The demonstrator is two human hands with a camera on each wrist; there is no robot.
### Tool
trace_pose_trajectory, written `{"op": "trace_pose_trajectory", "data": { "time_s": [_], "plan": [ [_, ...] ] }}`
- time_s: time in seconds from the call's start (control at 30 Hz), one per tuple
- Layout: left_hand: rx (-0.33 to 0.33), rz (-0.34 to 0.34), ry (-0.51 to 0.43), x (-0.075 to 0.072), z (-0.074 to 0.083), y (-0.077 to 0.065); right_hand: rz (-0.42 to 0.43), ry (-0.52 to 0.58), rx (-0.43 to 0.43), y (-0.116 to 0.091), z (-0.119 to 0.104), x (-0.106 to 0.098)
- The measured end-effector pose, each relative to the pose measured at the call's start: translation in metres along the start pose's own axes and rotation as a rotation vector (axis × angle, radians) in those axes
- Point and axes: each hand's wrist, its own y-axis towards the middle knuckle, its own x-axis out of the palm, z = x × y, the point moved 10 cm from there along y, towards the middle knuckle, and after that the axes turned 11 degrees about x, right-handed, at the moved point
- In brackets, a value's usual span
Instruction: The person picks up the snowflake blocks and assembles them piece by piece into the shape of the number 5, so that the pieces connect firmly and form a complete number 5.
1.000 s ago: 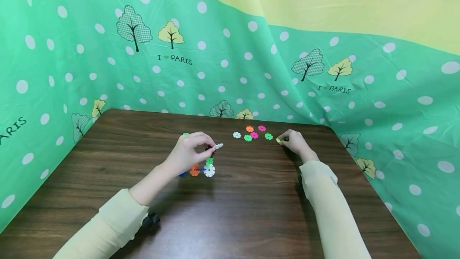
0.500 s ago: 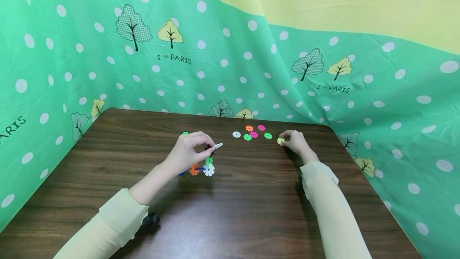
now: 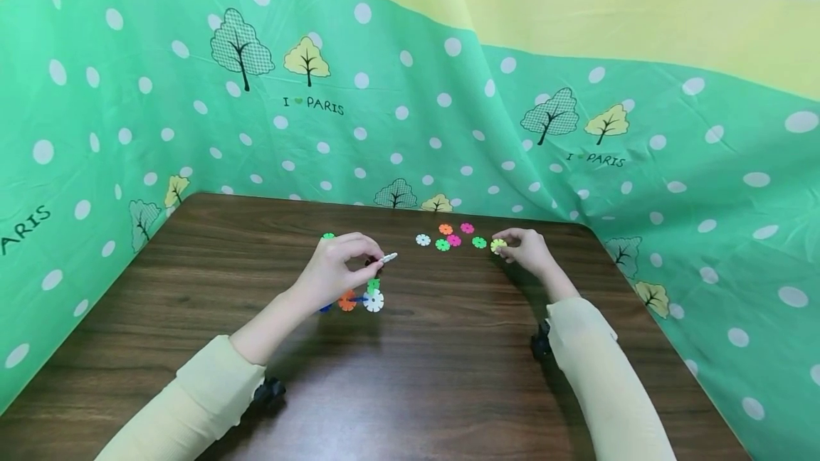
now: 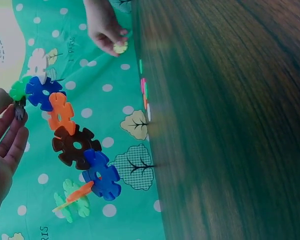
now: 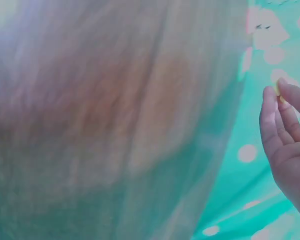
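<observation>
My left hand [image 3: 336, 265] pinches one end of a chain of linked plastic snowflake discs, held above the table. A pale disc [image 3: 389, 257] sticks out at its fingertips. In the left wrist view the chain runs through a white disc [image 4: 38, 64], a blue disc [image 4: 39, 93], an orange disc [image 4: 61, 114] and a brown disc [image 4: 67, 150], down to green ones. My palm hides part of the chain in the head view. Further right, my right hand [image 3: 528, 251] pinches a single yellow snowflake disc [image 3: 498, 246] between thumb and fingers.
Several loose discs lie near the table's back edge between the hands, among them a white disc [image 3: 423, 240], an orange disc [image 3: 445, 229] and a green disc [image 3: 479, 242]. Behind the brown wooden table [image 3: 416, 390] hangs a green dotted cloth [image 3: 384, 134].
The yellow disc has turned to show its flat face, and my right hand has risen a little with it. My right forearm has shifted slightly right. My left hand stays nearly still.
</observation>
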Motion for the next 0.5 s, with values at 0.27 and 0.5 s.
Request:
{"op": "trace_pose_trajectory", "data": {
  "time_s": [0.27, 0.5],
  "plan": [
    [0.019, 0.019, 0.076, -0.002, 0.001, 0.001, 0.016, 0.107, -0.078, -0.025, -0.050, -0.007],
    [-0.001, 0.035, 0.076, -0.003, 0.002, 0.005, 0.030, 0.208, -0.152, -0.063, -0.106, -0.013]
  ]
}}
